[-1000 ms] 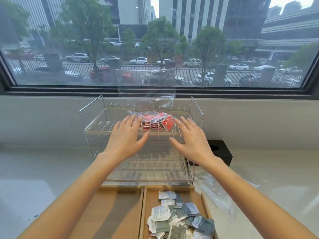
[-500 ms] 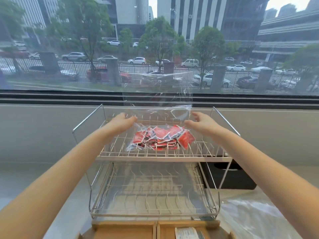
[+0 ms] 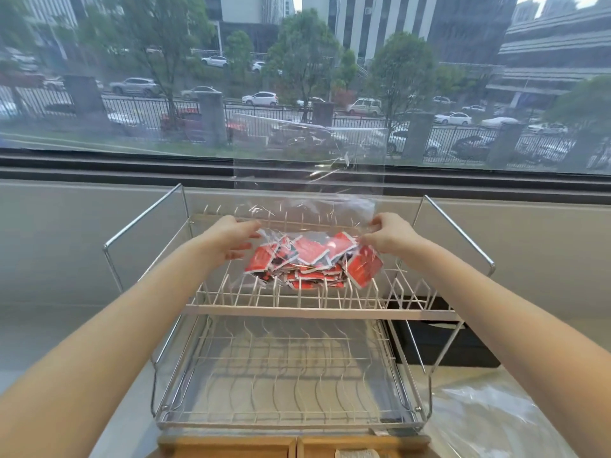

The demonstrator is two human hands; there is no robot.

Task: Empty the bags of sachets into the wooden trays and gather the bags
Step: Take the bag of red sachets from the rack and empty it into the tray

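A clear plastic bag (image 3: pixel 310 206) full of red sachets (image 3: pixel 310 262) lies on the top shelf of a wire dish rack (image 3: pixel 317 310). My left hand (image 3: pixel 231 238) grips the bag's left side just above the sachets. My right hand (image 3: pixel 385 234) pinches its right side. The bag's open top stands up against the window. The far edges of two wooden trays (image 3: pixel 228 446) show at the bottom of the frame, and a pale sachet (image 3: pixel 357 453) peeks out in the right one.
The rack's lower shelf (image 3: pixel 287 391) holds nothing. An empty clear bag (image 3: pixel 496 421) lies on the white counter at the right. A black box (image 3: pixel 453 342) sits behind the rack's right side. A window ledge (image 3: pixel 99 173) runs along the back.
Both hands went from hovering in front of the rack to the bag on the top shelf and closed on its sides. My head has moved closer, so the trays have slid almost out of view.
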